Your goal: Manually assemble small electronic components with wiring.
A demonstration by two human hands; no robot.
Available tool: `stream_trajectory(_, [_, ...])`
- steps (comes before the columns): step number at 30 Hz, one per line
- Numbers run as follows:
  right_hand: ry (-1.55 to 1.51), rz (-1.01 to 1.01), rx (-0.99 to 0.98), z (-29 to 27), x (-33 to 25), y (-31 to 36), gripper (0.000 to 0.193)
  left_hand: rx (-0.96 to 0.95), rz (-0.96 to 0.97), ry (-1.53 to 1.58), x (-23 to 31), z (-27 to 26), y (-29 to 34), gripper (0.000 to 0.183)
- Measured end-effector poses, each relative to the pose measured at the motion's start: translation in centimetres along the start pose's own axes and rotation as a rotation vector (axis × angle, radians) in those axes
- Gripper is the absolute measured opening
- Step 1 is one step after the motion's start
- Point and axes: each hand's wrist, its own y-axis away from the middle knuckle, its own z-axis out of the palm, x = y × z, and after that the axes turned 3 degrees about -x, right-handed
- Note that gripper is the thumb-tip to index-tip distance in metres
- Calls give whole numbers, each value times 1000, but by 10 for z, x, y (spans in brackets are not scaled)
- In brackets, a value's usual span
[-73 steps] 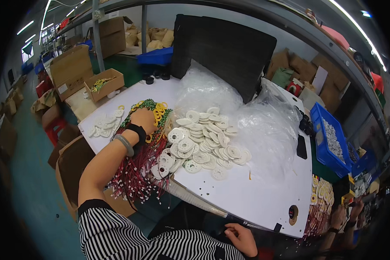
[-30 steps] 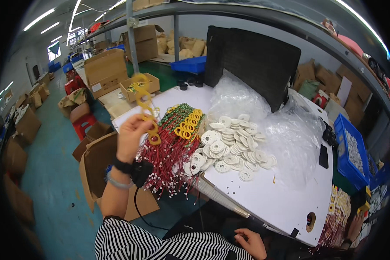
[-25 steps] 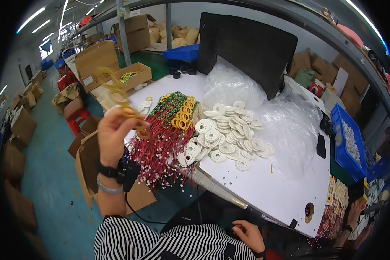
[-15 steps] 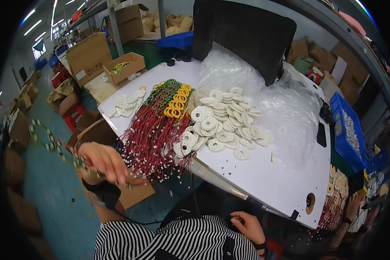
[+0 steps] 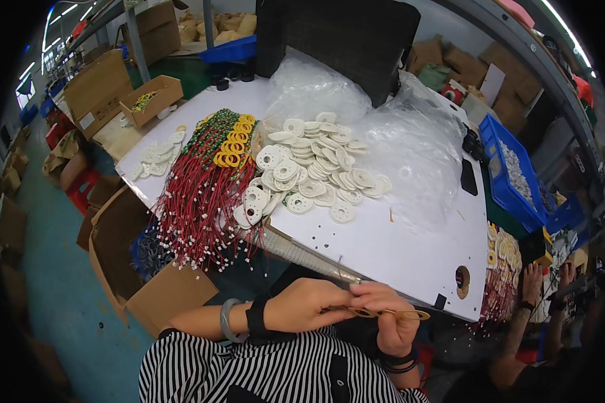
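- Holding the strip [image 5: 382, 313] were both hands: the left hand [image 5: 306, 305] pinched its left part, and the right hand [image 5: 383, 297] grasped it farther right.
- The strip lay off the table [image 5: 396, 255], just before its near edge. Its long axis ran left to right, roughly level in view, between the two hands.
- Both hands touched it, so neither was nearer to it; the right hand appeared closer to the table's edge. One end projected beyond the right hand. Contact beneath the left fingers was hidden.
- Strip: thin, flat, dull-yellow loops joined in a row.
- Discs [image 5: 326, 156]: matt white, rounded, pierced, heaped on the table.
- Wires [image 5: 195, 195]: fine, red, tipped white, hanging over the table's near left edge; yellow rings [image 5: 230, 160] lay toward their far end.
- Bags [image 5: 410, 174]: clear, crumpled, shiny film, toward the table's far side.
- Box [image 5: 171, 295]: brown cardboard, flaps spread, left of the table.
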Motion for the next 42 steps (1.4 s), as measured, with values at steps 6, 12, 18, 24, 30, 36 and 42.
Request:
stream_trajectory(6, [-260,-118,277,-19,-23,14,31,-328,-147,37,-21,0,0,44])
stream_trajectory(12, [-78,-204,625,-72,-53,52,32,-322,-153,59,-17,-12,-14,39])
stream_trajectory(18, [45,-416,1098,-93,-66,81,34,-217,-119,-79,-18,-34,-90,24])
stream_trajectory(24, [273,171,576,-87,-63,114,22,-105,87,-631,-77,-34,-184,35])
stream_trajectory(30, [197,402,573,-87,-52,133,19,-47,-124,-760,-125,-4,-285,61])
stream_trajectory(36, [255,492,514,-92,-35,143,20,-235,-200,-879,-98,40,-269,73])
stream_trajectory(42, [-51,540,541,-94,-10,130,19,-191,-44,-814,-90,27,-217,77])
